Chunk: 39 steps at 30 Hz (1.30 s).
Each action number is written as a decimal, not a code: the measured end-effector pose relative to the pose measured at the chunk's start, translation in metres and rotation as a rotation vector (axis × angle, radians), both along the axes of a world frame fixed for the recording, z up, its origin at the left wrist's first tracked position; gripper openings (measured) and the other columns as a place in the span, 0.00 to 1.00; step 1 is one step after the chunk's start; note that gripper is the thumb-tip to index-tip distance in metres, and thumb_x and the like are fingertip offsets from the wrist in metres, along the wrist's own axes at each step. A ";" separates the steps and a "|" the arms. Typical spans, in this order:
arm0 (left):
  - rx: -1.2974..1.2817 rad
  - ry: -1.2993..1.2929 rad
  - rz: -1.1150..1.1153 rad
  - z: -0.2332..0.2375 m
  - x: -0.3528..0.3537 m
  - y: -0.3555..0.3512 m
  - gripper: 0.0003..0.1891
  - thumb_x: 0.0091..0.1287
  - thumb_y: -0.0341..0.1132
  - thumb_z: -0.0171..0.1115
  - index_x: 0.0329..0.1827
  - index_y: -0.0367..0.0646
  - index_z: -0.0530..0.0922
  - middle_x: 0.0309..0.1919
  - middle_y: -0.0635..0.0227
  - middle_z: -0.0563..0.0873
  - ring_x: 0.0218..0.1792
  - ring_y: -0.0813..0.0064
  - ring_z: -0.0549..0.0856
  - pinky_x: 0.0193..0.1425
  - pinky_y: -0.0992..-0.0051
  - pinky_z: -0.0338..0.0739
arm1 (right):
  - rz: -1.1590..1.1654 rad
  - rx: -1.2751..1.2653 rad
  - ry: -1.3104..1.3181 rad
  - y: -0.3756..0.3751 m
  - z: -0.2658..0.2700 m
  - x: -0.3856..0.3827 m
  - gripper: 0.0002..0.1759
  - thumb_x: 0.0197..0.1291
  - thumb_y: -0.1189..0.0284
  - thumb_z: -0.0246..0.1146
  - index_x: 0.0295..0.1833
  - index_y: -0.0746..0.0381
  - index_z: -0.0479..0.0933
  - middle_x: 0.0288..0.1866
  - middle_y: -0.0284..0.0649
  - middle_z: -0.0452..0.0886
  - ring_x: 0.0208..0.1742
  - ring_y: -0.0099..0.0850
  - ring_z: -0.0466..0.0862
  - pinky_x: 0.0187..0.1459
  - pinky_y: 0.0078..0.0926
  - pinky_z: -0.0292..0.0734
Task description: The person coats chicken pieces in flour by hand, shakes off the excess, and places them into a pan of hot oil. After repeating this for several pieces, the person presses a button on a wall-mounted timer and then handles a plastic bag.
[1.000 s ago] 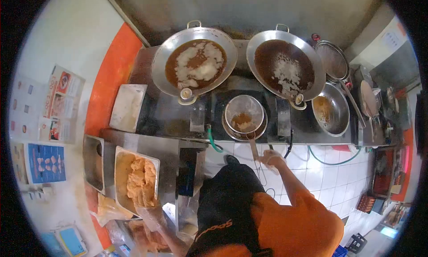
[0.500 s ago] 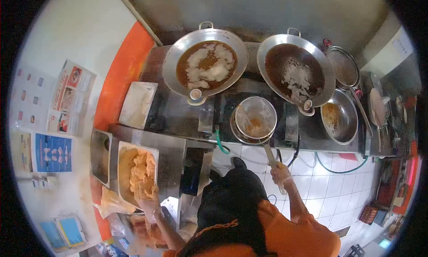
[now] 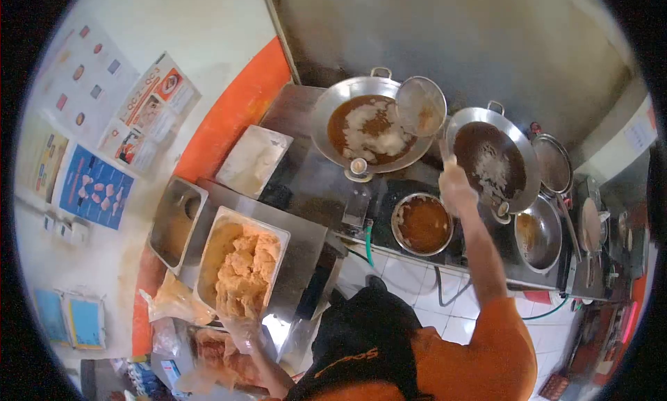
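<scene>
My right hand (image 3: 457, 185) is closed around the handle of a round mesh strainer (image 3: 421, 106). The strainer hangs over the right side of the left wok (image 3: 326, 140), which holds brown oil with pale foam. Below my right forearm's left side stands a round pot (image 3: 394, 231) of brown liquid with bits floating in it. My left hand (image 3: 242, 329), seemingly in a thin clear glove, is at the near end of a metal tray (image 3: 283, 251) heaped with orange-coated food pieces (image 3: 243, 265). Its fingers are partly hidden and blurred.
A second wok (image 3: 524, 172) with dark foamy oil sits right of the first. Beyond it are an empty-looking pan (image 3: 545, 244) and another strainer (image 3: 552, 161). A tray of white powder (image 3: 251, 161) and a deep metal container (image 3: 174, 227) stand left. A green hose (image 3: 369, 244) hangs at the stove's front.
My right hand has lifted the strainer from above the pot, up and forward to the left wok, uncovering the pot's liquid. My left hand stays by the coated food. The view has shifted.
</scene>
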<state>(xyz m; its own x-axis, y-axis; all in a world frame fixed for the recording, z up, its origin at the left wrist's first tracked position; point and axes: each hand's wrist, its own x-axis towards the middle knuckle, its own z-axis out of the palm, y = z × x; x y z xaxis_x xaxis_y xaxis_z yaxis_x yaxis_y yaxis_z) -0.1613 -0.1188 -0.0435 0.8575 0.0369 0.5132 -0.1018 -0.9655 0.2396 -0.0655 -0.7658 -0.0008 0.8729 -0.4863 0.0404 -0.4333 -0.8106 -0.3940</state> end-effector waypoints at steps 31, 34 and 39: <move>-0.126 -0.020 0.113 0.024 -0.005 -0.019 0.22 0.67 0.40 0.70 0.63 0.43 0.82 0.67 0.52 0.82 0.70 0.43 0.77 0.75 0.49 0.71 | 0.514 0.037 0.074 0.029 -0.128 0.215 0.10 0.70 0.67 0.62 0.45 0.62 0.85 0.37 0.46 0.88 0.41 0.37 0.88 0.41 0.38 0.80; -0.123 -0.020 0.097 0.026 -0.006 -0.017 0.22 0.67 0.39 0.70 0.63 0.41 0.82 0.67 0.50 0.82 0.69 0.43 0.78 0.74 0.49 0.71 | 0.820 0.016 0.112 0.011 -0.163 0.232 0.18 0.67 0.64 0.58 0.45 0.67 0.86 0.45 0.56 0.90 0.48 0.51 0.90 0.49 0.46 0.84; -0.150 -0.065 0.094 0.021 -0.004 -0.014 0.30 0.54 0.34 0.77 0.63 0.41 0.83 0.65 0.53 0.84 0.68 0.45 0.78 0.75 0.51 0.71 | 0.507 0.640 0.179 0.031 -0.093 0.191 0.13 0.68 0.65 0.62 0.39 0.64 0.86 0.35 0.47 0.89 0.37 0.34 0.89 0.38 0.39 0.82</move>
